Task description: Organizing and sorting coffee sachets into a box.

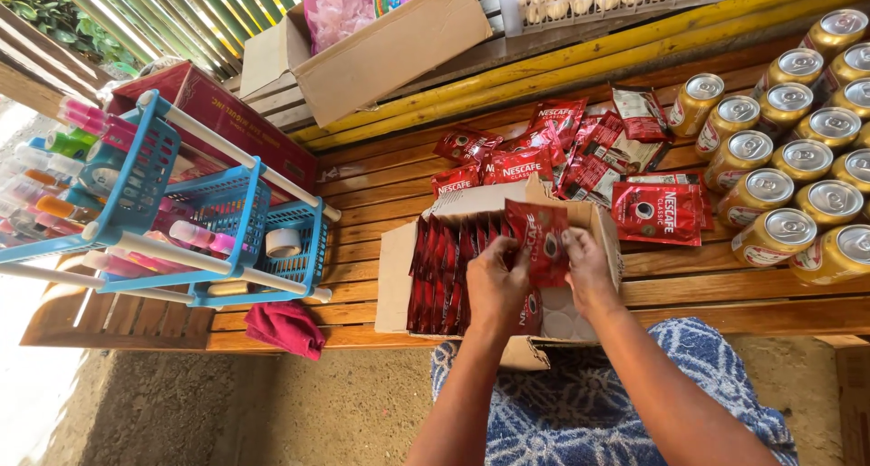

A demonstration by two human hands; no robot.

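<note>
I see a shallow cardboard box (399, 276) on the slatted wooden bench (725, 294), with glossy red sachets (444, 276) packed upright in its left half. My left hand (496, 289) and right hand (587, 271) are over the box, fingers curled and pinched on one flat red sachet (538, 241), held upright between them. Loose sachets (562, 149) are heaped just behind the box. Round gold cans (797, 185) stand right of the box. Blue plastic mesh baskets (227, 221) sit left of it, with a crumpled red cloth (285, 327) beside them.
</note>
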